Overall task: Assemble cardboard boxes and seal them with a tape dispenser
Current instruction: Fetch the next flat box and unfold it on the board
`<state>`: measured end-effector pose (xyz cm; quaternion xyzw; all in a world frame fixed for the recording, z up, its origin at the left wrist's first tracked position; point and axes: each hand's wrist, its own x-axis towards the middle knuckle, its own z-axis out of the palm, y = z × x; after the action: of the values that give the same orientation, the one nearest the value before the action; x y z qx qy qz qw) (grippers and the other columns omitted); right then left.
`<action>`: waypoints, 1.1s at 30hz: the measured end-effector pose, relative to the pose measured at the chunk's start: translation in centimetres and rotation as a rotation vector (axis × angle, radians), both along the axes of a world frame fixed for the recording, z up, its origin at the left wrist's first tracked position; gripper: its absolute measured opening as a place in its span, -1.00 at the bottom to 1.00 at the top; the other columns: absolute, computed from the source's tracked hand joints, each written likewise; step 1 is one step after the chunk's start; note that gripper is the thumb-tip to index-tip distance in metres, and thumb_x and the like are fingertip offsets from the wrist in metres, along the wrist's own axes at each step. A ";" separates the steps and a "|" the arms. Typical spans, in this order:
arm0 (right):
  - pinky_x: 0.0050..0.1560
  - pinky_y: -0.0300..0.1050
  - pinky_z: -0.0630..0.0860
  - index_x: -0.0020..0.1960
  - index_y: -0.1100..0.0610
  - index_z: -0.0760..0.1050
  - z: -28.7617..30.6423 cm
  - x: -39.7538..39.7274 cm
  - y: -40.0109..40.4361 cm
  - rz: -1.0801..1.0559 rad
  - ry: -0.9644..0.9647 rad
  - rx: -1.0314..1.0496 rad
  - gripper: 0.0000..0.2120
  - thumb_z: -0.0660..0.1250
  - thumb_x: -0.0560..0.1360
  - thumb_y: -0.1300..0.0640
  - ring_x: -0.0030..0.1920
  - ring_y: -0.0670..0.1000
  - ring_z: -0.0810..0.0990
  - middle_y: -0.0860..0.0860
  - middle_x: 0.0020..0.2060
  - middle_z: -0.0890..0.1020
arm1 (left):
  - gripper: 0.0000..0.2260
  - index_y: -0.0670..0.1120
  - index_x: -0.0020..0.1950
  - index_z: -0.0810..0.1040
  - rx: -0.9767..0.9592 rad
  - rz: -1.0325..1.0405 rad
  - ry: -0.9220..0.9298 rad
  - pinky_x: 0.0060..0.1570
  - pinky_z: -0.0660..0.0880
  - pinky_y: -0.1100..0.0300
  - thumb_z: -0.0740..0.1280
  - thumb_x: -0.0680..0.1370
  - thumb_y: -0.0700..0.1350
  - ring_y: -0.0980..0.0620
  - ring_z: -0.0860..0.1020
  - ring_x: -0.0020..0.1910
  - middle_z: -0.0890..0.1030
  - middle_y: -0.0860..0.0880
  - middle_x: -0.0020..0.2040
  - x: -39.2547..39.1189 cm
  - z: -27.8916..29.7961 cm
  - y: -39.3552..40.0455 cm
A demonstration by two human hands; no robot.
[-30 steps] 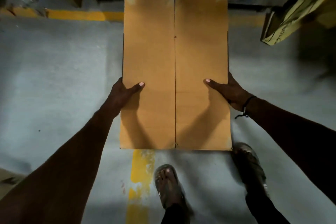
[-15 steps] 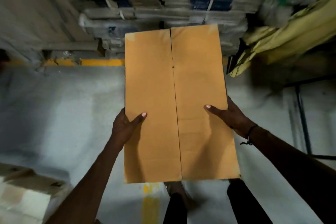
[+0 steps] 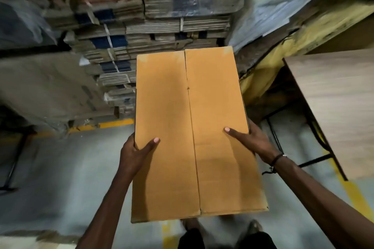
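A tan cardboard box (image 3: 192, 127) fills the middle of the head view, its two long flaps folded shut and meeting in a centre seam. I hold it off the floor in front of me. My left hand (image 3: 135, 151) grips its left edge with the thumb lying on the top face. My right hand (image 3: 251, 143) grips the right edge, thumb on top, a dark cord around the wrist. The fingers of both hands are hidden under the box. No tape dispenser is in view.
Strapped bundles of flat cardboard (image 3: 153, 24) are stacked high straight ahead. A wooden table (image 3: 336, 107) with dark metal legs stands at the right. Yellow sheeting (image 3: 289, 52) leans beside it. Yellow floor lines (image 3: 113, 124) cross the grey concrete. More cardboard lies at the lower left.
The box has been lifted from the floor and carried to the right. The view has risen from my feet to the stacks and the table. Both hands kept their grip.
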<state>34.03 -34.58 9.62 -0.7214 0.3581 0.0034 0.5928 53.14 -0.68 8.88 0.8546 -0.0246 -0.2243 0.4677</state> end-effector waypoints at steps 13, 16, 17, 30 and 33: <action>0.03 -0.13 0.60 0.41 -0.21 0.52 14.9 -17.7 -11.6 -0.212 -0.142 -0.129 -0.27 0.59 0.30 -0.38 0.10 -0.14 0.67 -0.19 0.19 0.68 | -0.60 0.14 0.21 0.50 -0.139 -0.220 -0.138 -0.14 0.56 0.08 0.51 0.46 0.21 0.07 0.63 -0.03 0.62 0.13 0.01 -13.7 17.0 -14.9; 0.15 -0.03 0.64 0.42 -0.21 0.50 15.9 -23.5 -16.6 -0.298 -0.176 -0.160 -0.23 0.59 0.29 -0.40 0.14 -0.11 0.67 -0.19 0.21 0.67 | -0.53 0.09 0.24 0.51 -0.183 -0.298 -0.150 -0.07 0.61 0.03 0.50 0.41 0.23 0.02 0.66 -0.01 0.65 0.07 0.03 -17.3 18.7 -21.3; 0.17 -0.01 0.64 0.41 -0.21 0.51 16.2 -25.4 -18.7 -0.334 -0.172 -0.158 -0.23 0.59 0.28 -0.42 0.15 -0.11 0.67 -0.19 0.21 0.67 | -0.52 0.07 0.23 0.52 -0.190 -0.325 -0.160 -0.04 0.62 0.01 0.51 0.41 0.23 0.00 0.67 -0.01 0.66 0.05 0.04 -18.4 19.3 -24.0; 0.11 -0.01 0.63 0.18 -0.22 0.56 14.4 -37.1 -39.2 -0.656 -0.103 -0.167 -0.51 0.58 0.34 -0.34 0.08 -0.08 0.68 -0.17 0.12 0.69 | -0.58 -0.03 0.22 0.65 -0.266 -0.622 -0.124 -0.21 0.62 0.23 0.58 0.45 0.14 0.14 0.71 -0.10 0.73 0.08 -0.01 -22.5 16.1 -56.0; 0.09 -0.02 0.62 0.31 -0.18 0.55 13.2 -38.2 -44.0 -0.723 -0.079 -0.137 -0.37 0.58 0.32 -0.36 0.10 -0.06 0.68 -0.13 0.16 0.69 | -0.54 -0.06 0.21 0.66 -0.231 -0.713 -0.142 -0.18 0.61 0.30 0.58 0.44 0.18 0.27 0.69 -0.12 0.72 0.12 -0.03 -22.2 14.7 -63.2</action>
<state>-4.17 -78.60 22.77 -0.5856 0.5663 -0.2580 0.5194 30.97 -63.89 23.55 0.7474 -0.3778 -0.3089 0.4508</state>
